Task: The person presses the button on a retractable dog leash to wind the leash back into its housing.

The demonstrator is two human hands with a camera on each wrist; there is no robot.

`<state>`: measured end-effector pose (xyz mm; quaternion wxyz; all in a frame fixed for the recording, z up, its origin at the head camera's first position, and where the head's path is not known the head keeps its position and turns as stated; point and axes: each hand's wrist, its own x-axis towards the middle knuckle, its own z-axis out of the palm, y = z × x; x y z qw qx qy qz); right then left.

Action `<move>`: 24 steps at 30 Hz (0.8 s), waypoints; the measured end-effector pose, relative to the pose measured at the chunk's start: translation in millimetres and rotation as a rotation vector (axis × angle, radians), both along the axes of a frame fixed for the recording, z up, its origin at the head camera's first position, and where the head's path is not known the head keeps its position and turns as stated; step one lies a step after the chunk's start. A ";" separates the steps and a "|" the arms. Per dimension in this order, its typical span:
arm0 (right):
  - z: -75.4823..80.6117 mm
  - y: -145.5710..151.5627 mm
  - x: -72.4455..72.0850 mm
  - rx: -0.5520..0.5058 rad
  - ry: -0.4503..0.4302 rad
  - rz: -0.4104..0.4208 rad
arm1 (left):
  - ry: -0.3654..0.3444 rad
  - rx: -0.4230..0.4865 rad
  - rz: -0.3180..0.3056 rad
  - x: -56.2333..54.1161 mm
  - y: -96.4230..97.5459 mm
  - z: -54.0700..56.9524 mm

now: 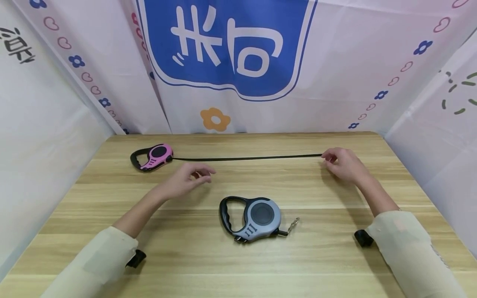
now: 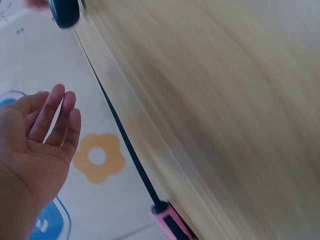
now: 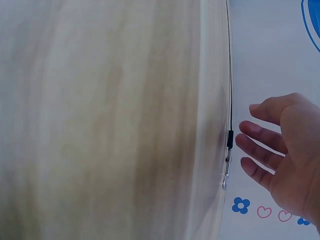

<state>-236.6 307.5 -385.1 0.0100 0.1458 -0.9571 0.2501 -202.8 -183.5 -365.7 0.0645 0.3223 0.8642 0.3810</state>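
Note:
A pink and black retractable dog leash (image 1: 164,150) lies at the back left of the table, its black strap (image 1: 246,158) drawn out straight to the right. My right hand (image 1: 344,163) is at the strap's far end. In the right wrist view its fingers are spread beside the metal clip (image 3: 227,167), with nothing gripped. My left hand (image 1: 184,180) hovers in front of the strap near the pink leash, fingers loosely bent and holding nothing. Between my arms, closer to me, lies a grey and black retractable leash (image 1: 262,215) with its metal clip (image 1: 293,224) pointing right.
The wood-grain table (image 1: 208,265) runs back to a white printed cloth (image 1: 335,95) with a blue emblem and an orange flower. White cloth also hangs at both sides. A black device (image 1: 363,238) sits at the right wrist, another (image 1: 136,258) at the left.

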 end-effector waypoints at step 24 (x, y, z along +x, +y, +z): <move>0.9 16.7 -8.6 0.075 0.006 -0.100 | 0.156 -0.069 0.341 -17.0 -63.4 -7.2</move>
